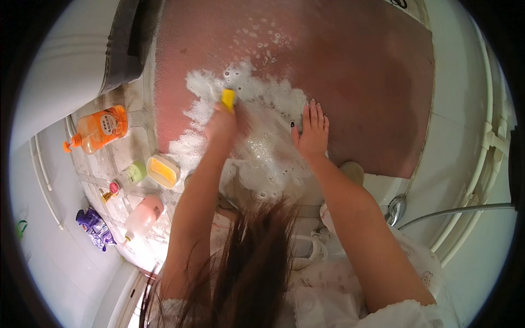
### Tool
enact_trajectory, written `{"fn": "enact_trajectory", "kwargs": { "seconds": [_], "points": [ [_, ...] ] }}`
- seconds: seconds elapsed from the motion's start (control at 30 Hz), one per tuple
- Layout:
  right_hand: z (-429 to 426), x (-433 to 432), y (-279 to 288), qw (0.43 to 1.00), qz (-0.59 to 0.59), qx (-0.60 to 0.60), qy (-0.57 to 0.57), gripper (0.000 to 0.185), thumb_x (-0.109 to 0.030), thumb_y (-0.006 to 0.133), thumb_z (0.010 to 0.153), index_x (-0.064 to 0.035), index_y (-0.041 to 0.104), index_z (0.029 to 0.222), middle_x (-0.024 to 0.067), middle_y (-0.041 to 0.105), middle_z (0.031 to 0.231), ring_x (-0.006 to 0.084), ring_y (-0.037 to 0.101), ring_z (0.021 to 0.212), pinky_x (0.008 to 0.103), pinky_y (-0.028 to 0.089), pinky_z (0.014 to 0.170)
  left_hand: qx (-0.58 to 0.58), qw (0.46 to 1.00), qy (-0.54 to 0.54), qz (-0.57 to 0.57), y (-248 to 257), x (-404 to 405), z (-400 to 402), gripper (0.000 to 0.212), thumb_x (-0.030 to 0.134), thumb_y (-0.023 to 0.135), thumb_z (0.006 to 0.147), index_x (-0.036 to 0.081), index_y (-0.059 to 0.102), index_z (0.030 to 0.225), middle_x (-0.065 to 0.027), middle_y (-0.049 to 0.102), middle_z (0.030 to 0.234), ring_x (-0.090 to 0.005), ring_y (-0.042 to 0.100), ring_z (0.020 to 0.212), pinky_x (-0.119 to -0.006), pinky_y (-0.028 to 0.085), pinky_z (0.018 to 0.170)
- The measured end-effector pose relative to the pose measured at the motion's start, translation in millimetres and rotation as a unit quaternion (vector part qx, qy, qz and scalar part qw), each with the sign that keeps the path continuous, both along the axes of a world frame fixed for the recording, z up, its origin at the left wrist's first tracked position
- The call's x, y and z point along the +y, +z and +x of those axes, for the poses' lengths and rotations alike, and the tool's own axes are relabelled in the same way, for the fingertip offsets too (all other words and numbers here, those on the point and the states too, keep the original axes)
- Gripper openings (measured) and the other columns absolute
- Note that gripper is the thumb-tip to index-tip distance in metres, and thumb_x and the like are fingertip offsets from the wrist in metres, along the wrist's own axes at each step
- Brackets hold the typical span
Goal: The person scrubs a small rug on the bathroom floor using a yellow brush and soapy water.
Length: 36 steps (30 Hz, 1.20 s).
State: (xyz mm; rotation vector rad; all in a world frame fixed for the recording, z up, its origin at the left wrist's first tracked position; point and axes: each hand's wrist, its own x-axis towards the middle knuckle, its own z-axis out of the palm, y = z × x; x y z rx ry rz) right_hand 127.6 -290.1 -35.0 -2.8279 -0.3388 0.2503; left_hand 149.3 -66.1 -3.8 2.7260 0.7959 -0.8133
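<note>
My left hand (222, 125) grips a small yellow scrubber (228, 99); blur hides whether it is a brush or a sponge. It is at the upper left of a patch of white foam (266, 93), which spreads over a reddish mat (361, 82) on the floor. Flat on the mat, at the right edge of the foam, rests my right hand (313, 133), its thumb apart from the fingers and nothing in it. Thinner suds and wet shine lie between both hands. Long hair hangs into the lower middle of the view.
Left on the tiles stand an orange pump bottle (102, 128), a green-and-clear bottle (128, 179), a pink bottle (144, 215), an oval dish with yellow inside (162, 171) and a purple packet (95, 228). A shower head (396, 208) with its hose lies right, near wall pipes (486, 139).
</note>
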Motion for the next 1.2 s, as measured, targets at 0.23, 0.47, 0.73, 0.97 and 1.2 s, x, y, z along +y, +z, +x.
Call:
{"fn": "enact_trajectory", "kwargs": {
  "seconds": [0.23, 0.47, 0.73, 0.97, 1.2],
  "points": [
    [3, -5, -1, 1.000, 0.014, -0.010, -0.007, 0.059, -0.031, 0.045, 0.077, -0.0035, 0.028, 0.126, 0.0114, 0.023, 0.133, 0.0271, 0.022, 0.123, 0.0420, 0.018, 0.099, 0.106, 0.966, -0.213, -0.103, 0, -29, -63, 0.042, 0.030, 0.043, 0.082, -0.006, 0.036, 0.103, -0.0232, 0.057, 0.078, -0.0362, 0.057, 0.072, -0.048, 0.044, 0.068],
    [4, 4, 1, 1.000, 0.018, -0.011, -0.007, 0.059, -0.031, 0.045, 0.077, -0.0049, 0.027, 0.127, 0.0113, 0.023, 0.134, 0.0271, 0.022, 0.123, 0.0434, 0.019, 0.098, -0.269, 0.887, -0.295, 0.233, -21, -42, -63, 0.046, 0.036, 0.045, 0.080, -0.003, 0.036, 0.102, -0.0222, 0.058, 0.081, -0.0362, 0.058, 0.073, -0.046, 0.046, 0.064],
    [-2, -3, 0, 0.999, 0.022, -0.030, -0.007, 0.059, -0.032, 0.045, 0.076, -0.0047, 0.029, 0.126, 0.0112, 0.024, 0.133, 0.0263, 0.022, 0.123, 0.0427, 0.019, 0.099, 0.009, 1.000, -0.017, -0.014, 5, -18, 2, 0.035, 0.034, 0.041, 0.082, 0.002, 0.037, 0.096, -0.0217, 0.058, 0.080, -0.0353, 0.058, 0.073, -0.041, 0.048, 0.060],
    [0, -7, -2, 1.000, 0.007, -0.009, -0.012, 0.058, -0.033, 0.044, 0.077, -0.0045, 0.030, 0.125, 0.0110, 0.025, 0.133, 0.0262, 0.022, 0.123, 0.0427, 0.019, 0.098, 0.095, 0.950, -0.263, -0.141, -8, -50, -94, 0.056, 0.036, 0.044, 0.080, -0.001, 0.028, 0.119, -0.0234, 0.057, 0.085, -0.0354, 0.058, 0.074, -0.046, 0.045, 0.066],
    [1, -6, -1, 1.000, 0.013, -0.017, -0.011, 0.058, -0.031, 0.046, 0.076, -0.0047, 0.030, 0.125, 0.0101, 0.025, 0.133, 0.0260, 0.023, 0.123, 0.0425, 0.019, 0.098, 0.046, 0.995, 0.084, -0.028, 19, -45, 5, 0.041, 0.033, 0.039, 0.083, -0.001, 0.034, 0.105, -0.0211, 0.058, 0.086, -0.0351, 0.058, 0.077, -0.044, 0.045, 0.067]
  ]
}}
